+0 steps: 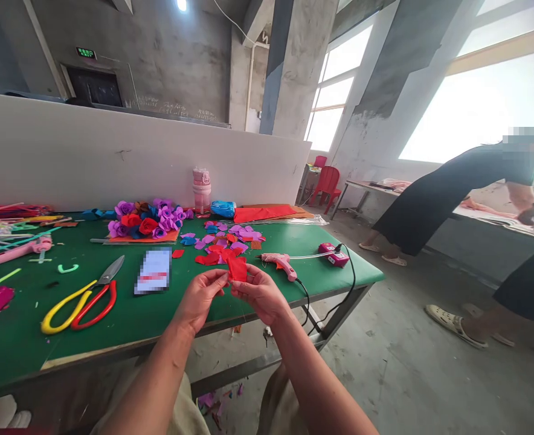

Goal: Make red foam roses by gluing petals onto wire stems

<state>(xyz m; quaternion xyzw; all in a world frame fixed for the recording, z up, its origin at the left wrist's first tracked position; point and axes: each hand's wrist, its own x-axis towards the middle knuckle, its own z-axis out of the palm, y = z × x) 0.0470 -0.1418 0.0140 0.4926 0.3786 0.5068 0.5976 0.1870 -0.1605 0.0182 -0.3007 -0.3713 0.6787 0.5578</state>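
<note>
Between my two hands, over the table's front edge, is a red paper petal (237,269). My left hand (206,291) pinches its left side between thumb and fingers. On the other side, my right hand (261,292) is closed on the petal's right edge. Just beyond my fingers lie loose red petals (209,258), with purple petals (244,232) behind them. A pink glue gun (281,263) rests right of my right hand. Farther back on the left sits a cluster of purple, red and blue paper flowers (147,227).
Yellow-and-red-handled scissors (86,297) and a phone (153,272) lie on the green table (126,329). A pink bottle (202,192) stands at the back. A cord runs from a magenta power block (333,255) over the right edge. People (448,187) are at right.
</note>
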